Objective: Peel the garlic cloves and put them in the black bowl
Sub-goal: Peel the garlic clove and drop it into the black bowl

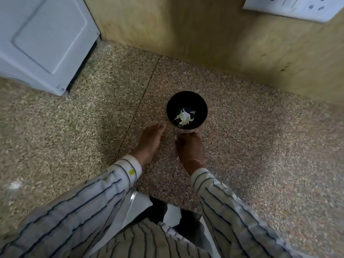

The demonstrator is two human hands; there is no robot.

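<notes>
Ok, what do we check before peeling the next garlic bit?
1. Black bowl upright on the counter: ok.
2. White garlic bits in the bowl, peeled or not: cannot tell.
3. Left hand free, fingers straight: ok.
4. Right hand holding a clove, fingers curled: cannot tell.
5. Loose cloves waiting on the counter: not ok, none visible.

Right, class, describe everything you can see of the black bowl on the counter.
The black bowl is small, round and deep, glossy dark inside. It stands upright on the speckled stone counter, near the wall. At its bottom lie white garlic pieces. The right hand is just at its near edge; contact cannot be told.
</notes>
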